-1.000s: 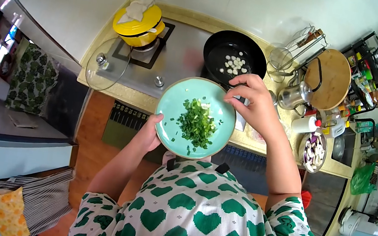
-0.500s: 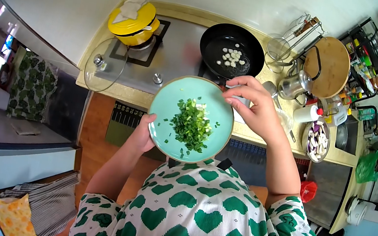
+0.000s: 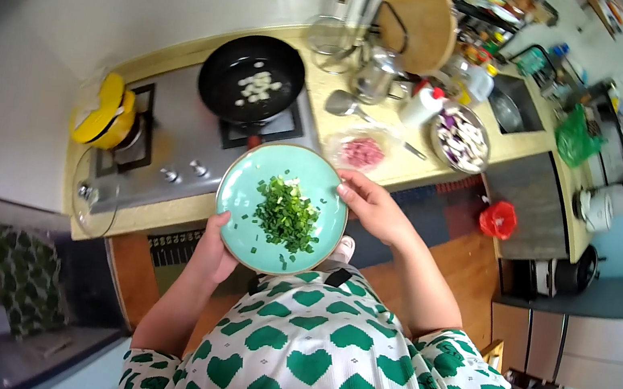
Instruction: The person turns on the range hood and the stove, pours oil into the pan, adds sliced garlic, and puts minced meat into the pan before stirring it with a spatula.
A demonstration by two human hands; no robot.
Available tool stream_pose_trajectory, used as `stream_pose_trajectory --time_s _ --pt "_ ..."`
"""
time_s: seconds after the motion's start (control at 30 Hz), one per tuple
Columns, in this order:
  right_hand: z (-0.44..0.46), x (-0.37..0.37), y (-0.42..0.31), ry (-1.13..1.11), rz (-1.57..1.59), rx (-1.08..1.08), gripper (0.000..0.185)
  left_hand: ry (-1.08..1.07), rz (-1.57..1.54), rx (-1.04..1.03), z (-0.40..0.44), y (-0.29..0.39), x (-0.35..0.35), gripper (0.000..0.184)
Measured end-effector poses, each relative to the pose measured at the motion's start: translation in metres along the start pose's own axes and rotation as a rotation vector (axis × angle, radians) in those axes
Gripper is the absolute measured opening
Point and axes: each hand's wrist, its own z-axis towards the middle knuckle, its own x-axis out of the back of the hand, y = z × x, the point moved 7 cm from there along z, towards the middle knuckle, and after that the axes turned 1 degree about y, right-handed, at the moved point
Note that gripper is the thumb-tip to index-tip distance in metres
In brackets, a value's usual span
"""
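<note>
Clearly, the turquoise plate is held up at the front edge of the worktop, its far rim seen over the front right corner of the hob. Its left rim is gripped by the left hand, with the thumb laid over the edge; its right rim is pinched by the right hand. How the fingers are spread underneath cannot be told.

For steady handling, the plate is best kept level, since the chopped greens are only loosely heaped, with stray bits scattered toward the rim. Even support should be given from both sides, and the thumbs are well placed clear of the heap. Care is called for around the pan handle, which is partly covered by the plate in this view and could be knocked. The black pan, with pale slices in it, is set toward the hob's back right corner. Near the worktop's front edge, the bagged pink meat should also be left unbrushed by the right forearm.
</note>
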Motion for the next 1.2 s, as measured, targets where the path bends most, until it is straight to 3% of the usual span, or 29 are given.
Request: stream_pose_trajectory --time_s 0.2,0.43,0.6,0.73,0.77,0.93,1.2 --pt "-0.060 0.100 0.030 0.031 0.286 -0.174 0.056 -0.130 0.066 0.152 0.063 -0.065 -0.101 0.060" --pt "-0.111 0.257 0.060 0.169 0.515 -0.058 0.060 -0.223 0.167 0.160 0.167 -0.152 -0.233 0.066" --pt "-0.152 0.382 0.079 0.280 0.501 -0.010 0.059 -0.317 0.265 0.127 0.222 -0.228 -0.327 0.076" --pt "-0.188 0.487 0.104 0.382 0.524 -0.033 0.056 -0.233 0.284 0.254 0.272 -0.303 -0.351 0.073" --pt "-0.195 0.511 0.116 0.414 0.555 -0.030 0.056 -0.118 0.274 0.261 0.276 -0.315 -0.356 0.067" --pt "-0.201 0.599 0.154 0.599 0.556 -0.010 0.051 0.049 0.324 0.238 0.297 -0.350 -0.379 0.048" --pt "-0.123 0.604 0.158 0.469 0.585 0.008 0.048 0.128 0.304 0.135 0.320 -0.344 -0.391 0.028"
